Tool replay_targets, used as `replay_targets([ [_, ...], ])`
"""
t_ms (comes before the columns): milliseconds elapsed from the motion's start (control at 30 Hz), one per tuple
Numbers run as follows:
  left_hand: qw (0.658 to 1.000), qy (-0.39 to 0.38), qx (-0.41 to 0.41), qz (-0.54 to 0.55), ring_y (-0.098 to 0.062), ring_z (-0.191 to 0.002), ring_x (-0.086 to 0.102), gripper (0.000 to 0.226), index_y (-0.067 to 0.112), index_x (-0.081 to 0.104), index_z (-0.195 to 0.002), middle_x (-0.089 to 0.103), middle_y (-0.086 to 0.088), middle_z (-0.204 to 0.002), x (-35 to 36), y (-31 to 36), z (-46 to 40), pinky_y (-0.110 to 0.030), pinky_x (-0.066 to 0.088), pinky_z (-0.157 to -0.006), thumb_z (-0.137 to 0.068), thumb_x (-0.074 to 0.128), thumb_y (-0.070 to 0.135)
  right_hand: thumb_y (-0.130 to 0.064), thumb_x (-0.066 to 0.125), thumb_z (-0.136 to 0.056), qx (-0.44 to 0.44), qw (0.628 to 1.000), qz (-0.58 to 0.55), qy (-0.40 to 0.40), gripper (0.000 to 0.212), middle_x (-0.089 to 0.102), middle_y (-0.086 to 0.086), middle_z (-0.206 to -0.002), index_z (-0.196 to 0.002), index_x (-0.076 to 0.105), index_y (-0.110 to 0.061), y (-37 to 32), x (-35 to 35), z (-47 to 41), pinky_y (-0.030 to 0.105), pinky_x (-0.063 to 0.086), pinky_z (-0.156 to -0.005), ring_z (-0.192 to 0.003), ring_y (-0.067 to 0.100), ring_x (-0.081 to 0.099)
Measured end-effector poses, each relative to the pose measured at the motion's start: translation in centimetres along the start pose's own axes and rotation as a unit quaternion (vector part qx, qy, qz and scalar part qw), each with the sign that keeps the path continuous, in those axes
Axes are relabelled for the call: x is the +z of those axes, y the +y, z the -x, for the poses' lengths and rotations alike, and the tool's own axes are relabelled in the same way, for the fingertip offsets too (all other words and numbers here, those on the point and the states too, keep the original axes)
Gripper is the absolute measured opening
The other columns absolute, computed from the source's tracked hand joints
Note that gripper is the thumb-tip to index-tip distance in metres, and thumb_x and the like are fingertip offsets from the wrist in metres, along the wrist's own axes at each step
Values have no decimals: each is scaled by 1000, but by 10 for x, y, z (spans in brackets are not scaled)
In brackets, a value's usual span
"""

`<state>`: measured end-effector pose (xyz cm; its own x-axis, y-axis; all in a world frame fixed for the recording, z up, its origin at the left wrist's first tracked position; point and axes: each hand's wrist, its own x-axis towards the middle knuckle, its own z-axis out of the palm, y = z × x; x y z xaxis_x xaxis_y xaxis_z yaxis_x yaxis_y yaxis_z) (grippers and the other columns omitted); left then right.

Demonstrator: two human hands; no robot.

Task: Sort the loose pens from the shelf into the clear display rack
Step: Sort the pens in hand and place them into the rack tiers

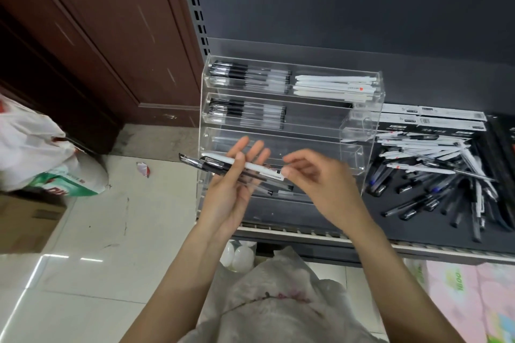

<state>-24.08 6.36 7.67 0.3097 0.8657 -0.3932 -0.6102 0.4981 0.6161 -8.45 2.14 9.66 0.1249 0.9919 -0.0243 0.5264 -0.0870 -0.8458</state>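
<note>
The left hand (231, 192) holds a bundle of pens (223, 168) across its nearly straight fingers, thumb on top. The right hand (312, 175) pinches the white pen (245, 166); it is best to slide it out lengthwise, then lay it in the rack (370, 120) with the white ones.

1. Left hand (232, 189) holds a bundle of pens (237, 171) across its palm, thumb on top.
2. Right hand (317, 184) pinches the white pen's (223, 159) end.
3. Clear rack (289, 120) at the shelf's (418, 234) left end; loose pens (434, 175) piled right of it.
</note>
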Motion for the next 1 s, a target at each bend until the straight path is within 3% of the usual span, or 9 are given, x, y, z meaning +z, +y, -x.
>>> replay_targets([
  [167,1000,-27,12,-9,-18,-109,65,32,14,54,-125,69,-6,-115,1,9,2,-28,54,-88,-96,40,17,-18,71,-82,-17,999,-28,-19,10,71,-13,-81,-87,72,-26,0,11,-11,27,55,-75,-74,3,66],
  [267,1000,-6,-12,-13,-23,-109,64,34,9,54,-126,68,-10,-117,-5,10,-1,-34,52,-93,-96,40,19,-16,69,-83,-38,998,-39,30,11,70,-18,-80,-87,71,-26,4,-1,-18,19,52,-73,-75,0,64],
  [367,999,50,-20,4,-20,-96,70,27,5,61,-112,73,-9,-101,-15,13,-5,-35,55,-86,-98,41,17,-12,68,-83,-41,991,-57,112,18,69,-19,-82,-89,68,-29,12,-36,-29,14,48,-73,-76,0,63],
  [467,995,89,-10,42,-13,-71,70,23,5,62,-95,68,-2,-67,-22,19,-11,-37,57,-82,-99,42,16,-13,67,-85,-86,981,75,158,15,70,-7,-93,-96,70,-24,29,-73,-38,24,48,-80,-85,15,63],
  [600,996,75,-10,47,-9,-63,64,22,7,58,-91,59,2,-61,-20,23,-23,-36,57,-83,-100,39,15,-12,71,-81,-124,933,277,193,13,72,0,-91,-93,74,-16,54,-95,-49,22,33,-79,-91,23,52],
  [700,997,65,-21,44,-11,-65,65,22,7,59,-94,60,0,-63,-13,19,-31,-35,58,-80,-100,40,15,-10,74,-78,-145,908,365,146,12,73,-2,-88,-88,75,-16,60,-96,-56,25,37,-73,-82,20,50],
  [833,995,71,-41,47,-11,-63,66,21,5,59,-96,62,-1,-63,-3,14,-34,-36,59,-78,-100,41,15,5,68,-78,-113,880,462,10,28,72,0,-89,-90,71,-20,62,-94,-65,33,50,-61,-82,25,61],
  [933,996,64,-43,41,-11,-64,67,21,5,60,-97,63,-1,-63,1,13,-35,-35,59,-77,-100,41,15,3,59,-84,-72,854,512,-54,34,68,-3,-102,-101,68,-25,55,-95,-72,34,48,-66,-91,24,62],
  [1000,997,50,-41,43,-12,-68,69,22,5,61,-98,65,-2,-67,3,14,-33,-34,59,-78,-99,41,15,3,55,-84,-49,842,535,-52,38,65,-4,-110,-106,67,-25,44,-92,-69,33,47,-69,-92,24,64],
])
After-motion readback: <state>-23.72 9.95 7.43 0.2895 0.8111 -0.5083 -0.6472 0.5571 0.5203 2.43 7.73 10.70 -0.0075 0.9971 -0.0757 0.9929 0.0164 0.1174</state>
